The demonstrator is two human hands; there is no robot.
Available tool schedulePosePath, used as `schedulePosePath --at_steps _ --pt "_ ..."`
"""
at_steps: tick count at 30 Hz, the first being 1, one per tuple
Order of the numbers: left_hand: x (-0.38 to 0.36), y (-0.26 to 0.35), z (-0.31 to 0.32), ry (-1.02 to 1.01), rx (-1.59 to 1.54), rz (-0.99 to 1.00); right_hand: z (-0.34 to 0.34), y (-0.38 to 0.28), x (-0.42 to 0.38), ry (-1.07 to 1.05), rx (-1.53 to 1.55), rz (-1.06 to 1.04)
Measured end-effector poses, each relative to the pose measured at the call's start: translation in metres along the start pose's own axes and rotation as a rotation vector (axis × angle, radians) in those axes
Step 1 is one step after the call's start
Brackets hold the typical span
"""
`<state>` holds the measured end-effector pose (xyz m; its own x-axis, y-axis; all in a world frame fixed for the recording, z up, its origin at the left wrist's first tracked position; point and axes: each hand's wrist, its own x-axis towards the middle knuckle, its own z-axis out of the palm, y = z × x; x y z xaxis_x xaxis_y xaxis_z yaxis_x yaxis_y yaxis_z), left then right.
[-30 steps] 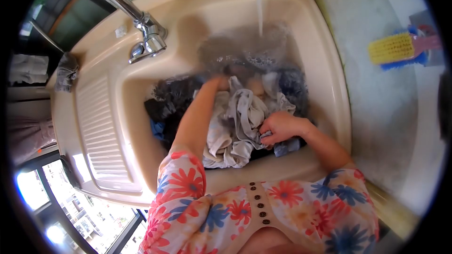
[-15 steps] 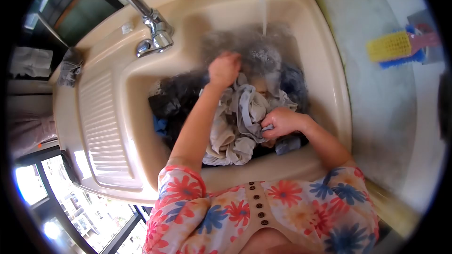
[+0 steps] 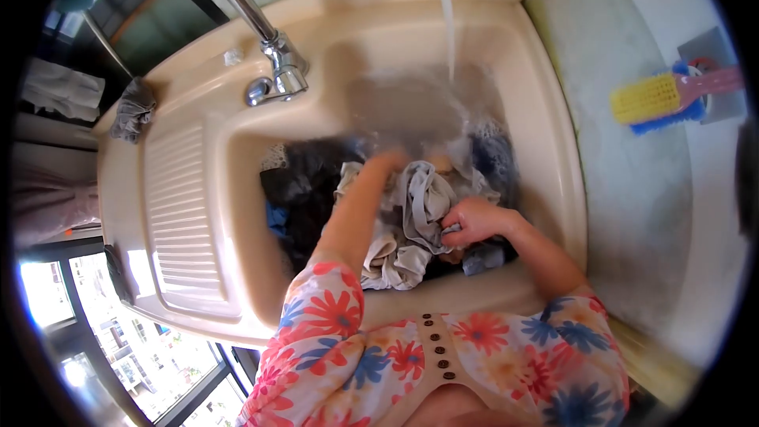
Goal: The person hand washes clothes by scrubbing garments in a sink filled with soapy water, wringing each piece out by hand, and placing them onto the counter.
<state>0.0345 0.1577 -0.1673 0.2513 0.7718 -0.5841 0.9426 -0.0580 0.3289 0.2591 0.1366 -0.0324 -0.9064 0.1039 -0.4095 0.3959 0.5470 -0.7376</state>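
In the sink basin (image 3: pixel 245 213) lies a heap of wet laundry. Light grey and beige cloth (image 3: pixel 425 204) is bunched in the middle, dark clothes (image 3: pixel 304 186) lie to the left, and a navy piece (image 3: pixel 494 160) is at the right. My right hand (image 3: pixel 474 220) has its fingers closed on a fold of the grey cloth. My left hand (image 3: pixel 387 162) is at the far edge of the heap, close to the water; motion smears its fingers. A stream of water (image 3: pixel 449 39) falls into the back of the basin, where greyish water has gathered.
A chrome faucet (image 3: pixel 281 63) rises from the sink's left rim. Left of the basin is a ribbed drainboard (image 3: pixel 186 213), with a grey rag (image 3: pixel 133 111) at its far corner. A yellow and blue brush (image 3: pixel 648 103) hangs at the right wall.
My left hand has come back from over the water towards the cloth heap. My right hand keeps its hold on the grey cloth. The view has shifted slightly.
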Motion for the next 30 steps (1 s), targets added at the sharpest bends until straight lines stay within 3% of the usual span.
schedulePosePath --at_steps 3,6,9,10,14,16,22,28,30 --pt "-0.012 0.008 -0.001 0.097 -0.027 -0.184 -0.001 -0.004 -0.001 0.025 0.008 0.001" --pt "-0.068 0.028 -0.019 0.601 0.133 -0.130 0.008 0.007 0.001 0.040 0.014 -0.018" --pt "-0.109 0.014 -0.036 0.889 -0.189 0.034 0.008 0.009 0.003 -0.003 0.007 0.015" --pt "-0.131 0.012 -0.048 0.859 -0.358 -0.051 0.008 0.008 0.002 -0.005 0.041 0.030" --pt "-0.203 -0.025 -0.091 1.226 -0.691 -0.240 0.011 0.012 0.003 0.016 0.118 0.029" --pt "-0.232 -0.032 -0.116 1.306 -0.832 -0.233 0.008 0.006 0.002 0.009 0.115 0.045" --pt "-0.252 -0.010 -0.147 1.336 -0.674 -0.352 0.009 0.005 0.003 0.038 0.032 0.023" --pt "-0.239 -0.011 -0.166 1.490 -0.855 -0.284 0.001 -0.006 -0.001 0.202 0.096 -0.062" --pt "-0.232 -0.008 -0.150 1.330 -0.802 -0.194 -0.023 -0.026 -0.002 0.290 0.176 -0.133"
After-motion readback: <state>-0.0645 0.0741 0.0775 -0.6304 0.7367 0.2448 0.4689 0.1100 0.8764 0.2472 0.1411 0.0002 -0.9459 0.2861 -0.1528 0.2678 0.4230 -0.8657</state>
